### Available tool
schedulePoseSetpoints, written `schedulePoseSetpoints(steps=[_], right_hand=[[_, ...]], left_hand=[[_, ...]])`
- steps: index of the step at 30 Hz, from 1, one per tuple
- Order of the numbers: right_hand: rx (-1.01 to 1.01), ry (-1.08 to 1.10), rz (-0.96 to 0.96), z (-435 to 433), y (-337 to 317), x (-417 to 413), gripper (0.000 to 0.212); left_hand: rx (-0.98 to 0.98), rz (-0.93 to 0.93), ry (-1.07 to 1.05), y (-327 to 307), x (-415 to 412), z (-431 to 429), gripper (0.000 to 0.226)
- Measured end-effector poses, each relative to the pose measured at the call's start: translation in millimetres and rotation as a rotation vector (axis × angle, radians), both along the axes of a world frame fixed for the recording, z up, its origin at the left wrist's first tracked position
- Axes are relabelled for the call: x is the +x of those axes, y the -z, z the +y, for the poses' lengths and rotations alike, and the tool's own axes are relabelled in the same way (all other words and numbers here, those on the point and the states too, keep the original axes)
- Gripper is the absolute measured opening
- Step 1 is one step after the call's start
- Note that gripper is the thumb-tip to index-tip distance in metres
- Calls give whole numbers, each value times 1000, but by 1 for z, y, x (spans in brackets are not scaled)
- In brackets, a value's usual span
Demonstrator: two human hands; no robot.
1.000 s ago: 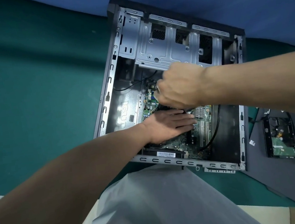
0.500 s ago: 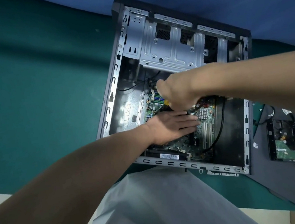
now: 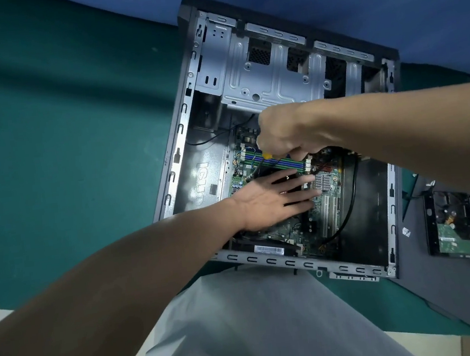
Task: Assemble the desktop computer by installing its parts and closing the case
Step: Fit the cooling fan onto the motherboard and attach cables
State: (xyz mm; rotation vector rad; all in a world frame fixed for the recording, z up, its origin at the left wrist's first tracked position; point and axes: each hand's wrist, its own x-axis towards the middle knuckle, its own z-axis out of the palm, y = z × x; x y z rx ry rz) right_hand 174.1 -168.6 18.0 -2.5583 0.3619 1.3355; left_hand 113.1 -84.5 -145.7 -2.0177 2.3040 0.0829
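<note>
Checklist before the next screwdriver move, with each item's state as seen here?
1. Left hand pressing flat over the motherboard: ok.
2. Right hand grips the screwdriver: ok.
3. Screwdriver tip seated in a screw: cannot tell.
4. Black cable clear of the tool: ok.
5. Hard drive installed: not ok, it lies outside the case.

The curled right hand (image 3: 290,133) hides most of the dark-shafted tool (image 3: 267,155) it grips (only a yellow collar and the shaft show). The left hand (image 3: 271,200) covers part of the green motherboard (image 3: 292,229). The white barcode label (image 3: 269,249) is unreadably small. The dark grey panel (image 3: 461,298) runs off the right edge.
</note>
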Motion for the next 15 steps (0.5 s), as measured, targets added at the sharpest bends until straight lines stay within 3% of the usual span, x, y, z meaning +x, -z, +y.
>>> schedulePoseSetpoints(steps=[2, 4, 5, 7, 9, 12, 15], right_hand=[[-12, -56, 44, 6, -3, -1, 26], [-96, -343, 51, 12, -8, -5, 16], [-140, -534, 1, 12, -9, -6, 12], [-163, -867, -158, 8, -10, -6, 12], [-134, -1023, -252, 0, -9, -6, 18], [-113, -961, -227, -5, -9, -10, 27], [-117, -632, -204, -1, -1, -14, 33]], left_hand=[[-13, 13, -26, -1, 0, -2, 54], [57, 142, -43, -7, 0, -1, 51], [72, 173, -51, -7, 0, 0, 52], [63, 69, -37, -7, -3, -1, 58], [67, 91, -68, -7, -2, 1, 63], [51, 112, -76, -11, 1, 0, 68], [33, 68, -57, -11, 0, 0, 68]])
